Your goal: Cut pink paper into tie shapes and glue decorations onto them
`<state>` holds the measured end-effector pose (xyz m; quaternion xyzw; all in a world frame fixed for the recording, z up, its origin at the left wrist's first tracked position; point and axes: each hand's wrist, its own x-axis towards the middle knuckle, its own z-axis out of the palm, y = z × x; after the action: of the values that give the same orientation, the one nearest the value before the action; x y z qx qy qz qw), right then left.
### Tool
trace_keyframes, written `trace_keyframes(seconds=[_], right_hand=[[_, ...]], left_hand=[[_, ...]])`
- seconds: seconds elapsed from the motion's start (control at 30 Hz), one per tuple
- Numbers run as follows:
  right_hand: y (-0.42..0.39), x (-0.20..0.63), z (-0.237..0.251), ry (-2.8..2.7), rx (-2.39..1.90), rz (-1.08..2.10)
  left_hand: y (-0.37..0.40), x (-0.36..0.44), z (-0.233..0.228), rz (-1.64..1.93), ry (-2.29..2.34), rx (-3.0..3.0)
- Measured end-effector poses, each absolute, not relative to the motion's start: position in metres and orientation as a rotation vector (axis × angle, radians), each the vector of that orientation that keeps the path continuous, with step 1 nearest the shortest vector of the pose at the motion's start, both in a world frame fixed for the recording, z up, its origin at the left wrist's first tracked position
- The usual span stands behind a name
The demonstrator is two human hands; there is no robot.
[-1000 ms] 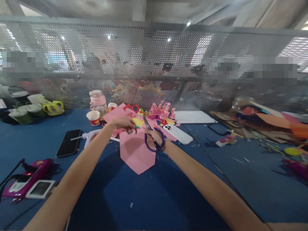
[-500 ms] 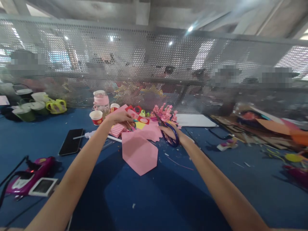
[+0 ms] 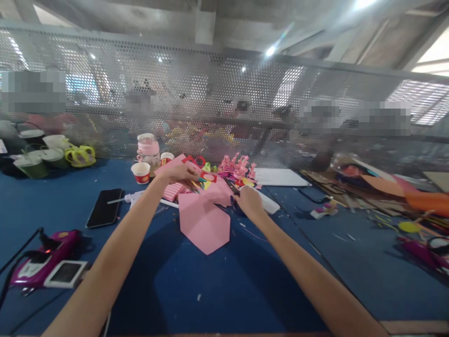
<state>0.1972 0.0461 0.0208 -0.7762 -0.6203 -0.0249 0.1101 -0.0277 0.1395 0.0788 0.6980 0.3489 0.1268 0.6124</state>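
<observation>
A large pink paper sheet (image 3: 205,220) lies on the blue table top (image 3: 224,281) in front of me. My right hand (image 3: 248,201) rests low at the sheet's right edge, closed over blue-handled scissors (image 3: 232,193) whose blades point up and left. My left hand (image 3: 180,174) is farther back, fingers pinched on small coloured paper pieces (image 3: 203,180) above a pink lined pad (image 3: 172,191). Pink cut-out figures (image 3: 237,164) stand behind both hands.
A black phone (image 3: 104,207) and a glue gun (image 3: 135,198) lie left of the paper, a paper cup (image 3: 141,172) and pink bottle (image 3: 148,150) behind. A purple device (image 3: 38,262) sits near left. Paper sheets (image 3: 375,185) pile at right. A perforated metal screen (image 3: 224,98) closes the back.
My right hand has come down with the scissors onto the table at the pink sheet's right edge. My left hand stayed on the small paper pieces.
</observation>
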Motion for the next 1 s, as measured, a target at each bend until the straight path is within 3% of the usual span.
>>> trace_keyframes(seconds=[0.13, 0.27, 0.37, 0.5, 0.77, 1.0], right_hand=[[0.047, 0.193, 0.031, -1.714, -1.935, 0.087], [0.043, 0.175, 0.032, -1.607, -1.274, 0.969], [0.038, 0.163, 0.03, -1.468, -1.072, 1.282], [0.034, 0.162, 0.026, -1.348, -1.095, 1.236], [0.031, 0.18, -0.008, -1.231, -1.185, 1.105], [0.038, 0.188, -0.018, -1.197, -1.193, 1.075]], left_hand=[[0.138, -0.019, 0.078, 0.422, 0.758, 1.566], [0.129, -0.001, 0.075, 0.587, 0.77, 1.467], [0.121, 0.012, 0.071, 0.635, 0.752, 1.489], [0.119, 0.014, 0.069, 0.622, 0.706, 1.691], [0.133, -0.007, 0.057, 0.054, 1.09, 2.569], [0.127, 0.001, 0.048, -0.076, 1.035, 2.677]])
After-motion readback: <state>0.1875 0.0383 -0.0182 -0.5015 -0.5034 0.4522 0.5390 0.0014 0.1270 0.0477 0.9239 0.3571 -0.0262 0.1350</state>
